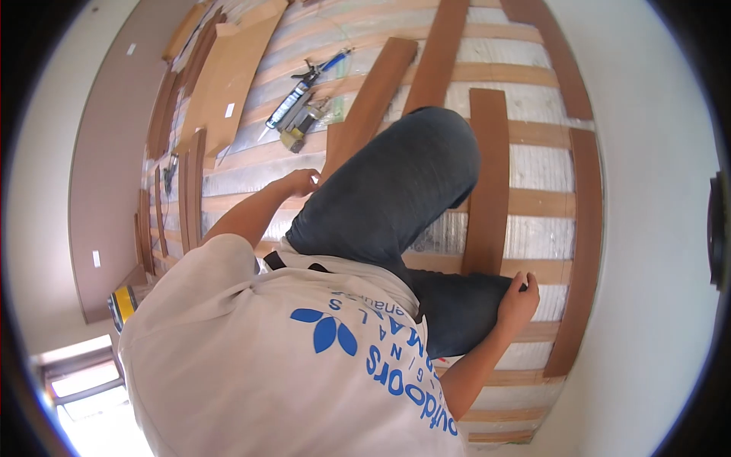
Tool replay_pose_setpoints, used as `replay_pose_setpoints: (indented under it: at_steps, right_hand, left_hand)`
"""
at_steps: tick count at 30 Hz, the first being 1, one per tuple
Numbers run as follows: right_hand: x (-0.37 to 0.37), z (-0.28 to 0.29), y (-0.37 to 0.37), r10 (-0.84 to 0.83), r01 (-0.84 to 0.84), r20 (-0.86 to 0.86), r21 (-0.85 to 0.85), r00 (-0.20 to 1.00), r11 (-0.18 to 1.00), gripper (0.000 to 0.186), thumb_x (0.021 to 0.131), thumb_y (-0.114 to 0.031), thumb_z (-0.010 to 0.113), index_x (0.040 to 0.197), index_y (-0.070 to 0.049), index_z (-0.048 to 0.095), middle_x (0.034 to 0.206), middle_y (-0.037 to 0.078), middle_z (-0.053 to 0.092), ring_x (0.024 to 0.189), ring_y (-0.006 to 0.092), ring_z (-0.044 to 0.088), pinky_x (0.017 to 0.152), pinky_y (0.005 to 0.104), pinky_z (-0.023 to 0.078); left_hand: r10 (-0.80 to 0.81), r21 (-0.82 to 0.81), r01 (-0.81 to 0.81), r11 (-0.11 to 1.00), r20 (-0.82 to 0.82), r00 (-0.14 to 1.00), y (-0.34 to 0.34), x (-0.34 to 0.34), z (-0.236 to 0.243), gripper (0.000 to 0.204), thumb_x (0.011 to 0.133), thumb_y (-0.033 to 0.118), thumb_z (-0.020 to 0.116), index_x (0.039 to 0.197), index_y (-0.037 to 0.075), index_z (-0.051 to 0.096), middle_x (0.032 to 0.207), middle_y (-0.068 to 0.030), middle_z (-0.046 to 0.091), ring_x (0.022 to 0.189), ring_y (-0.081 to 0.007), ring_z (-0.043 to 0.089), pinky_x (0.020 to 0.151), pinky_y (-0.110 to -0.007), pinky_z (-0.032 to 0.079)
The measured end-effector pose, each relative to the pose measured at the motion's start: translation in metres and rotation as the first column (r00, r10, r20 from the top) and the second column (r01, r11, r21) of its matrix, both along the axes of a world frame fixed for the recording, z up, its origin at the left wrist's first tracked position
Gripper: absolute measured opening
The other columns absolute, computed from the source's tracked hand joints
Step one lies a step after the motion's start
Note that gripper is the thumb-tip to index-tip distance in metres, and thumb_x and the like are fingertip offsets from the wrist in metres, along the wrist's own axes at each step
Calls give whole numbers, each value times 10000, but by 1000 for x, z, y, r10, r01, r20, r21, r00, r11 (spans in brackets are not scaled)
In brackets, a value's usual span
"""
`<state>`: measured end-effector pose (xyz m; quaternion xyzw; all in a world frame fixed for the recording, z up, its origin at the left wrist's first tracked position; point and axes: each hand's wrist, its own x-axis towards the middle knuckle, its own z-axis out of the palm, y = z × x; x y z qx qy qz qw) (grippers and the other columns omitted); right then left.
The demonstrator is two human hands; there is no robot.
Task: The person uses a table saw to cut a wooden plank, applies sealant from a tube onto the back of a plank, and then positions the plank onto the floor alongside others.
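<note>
My left hand [301, 182] is beside my left thigh with its fingers curled, close to the lower end of a brown floorboard [371, 91]. A tiny pale spot shows at its fingertips; whether it is a held thing I cannot tell. On the right, my right hand [519, 298] is bent at the outer side of my other knee. A small dark patch shows between its thumb and fingers, too small to name. Just past that knee, another brown board [487, 179] lies lengthwise over the wooden battens [533, 202].
Ahead to the left lie a caulking gun [289, 103] and a yellow-and-black power drill [293, 139]. Flattened cardboard [228, 84] and more boards [193, 183] lie farther left. Brown boards [580, 244] run along the white wall [647, 228] at right. Pale sheeting shows between the battens.
</note>
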<state>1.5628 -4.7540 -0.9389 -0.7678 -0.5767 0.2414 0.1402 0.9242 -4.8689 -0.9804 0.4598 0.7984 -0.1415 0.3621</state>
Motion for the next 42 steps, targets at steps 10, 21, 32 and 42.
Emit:
replay_pose_setpoints:
  at_steps: [10,21,32,42]
  right_hand:
    - [8,-51,32,-79,80,-36,7,996,997,435,1051,-305,594,1299,45,670,1270,247,700,1193,391,662,1028,445,513]
    - [19,-91,111,-24,41,162,-104,987,994,341,938,-151,634,1225,27,678,1201,242,671,1071,397,652,964,458,531]
    - [-39,-48,218,380,-292,333,-286,863,913,300,895,-196,712,1137,-20,705,1245,216,647,1063,366,676,943,438,549]
    - [-108,-41,281,465,-446,124,-153,877,882,293,886,-137,751,1153,-22,712,1267,211,652,983,352,707,891,418,581]
  left_hand:
    - [114,-29,-115,993,-35,993,37,-60,-42,474,908,330,715,1315,89,680,1324,-193,694,1237,-391,646,1057,-453,514]
    - [587,541,-356,762,-344,733,142,-298,-125,336,917,155,578,1233,112,686,1217,-175,689,1110,-407,687,960,-511,556]
    - [451,195,-407,892,-410,792,154,-422,-164,423,940,29,560,1357,99,523,1337,-170,583,1221,-432,634,1012,-554,513]
    - [369,277,-246,929,-635,679,161,-382,-148,261,976,77,582,1223,148,534,1205,-90,611,1159,-333,650,945,-517,532]
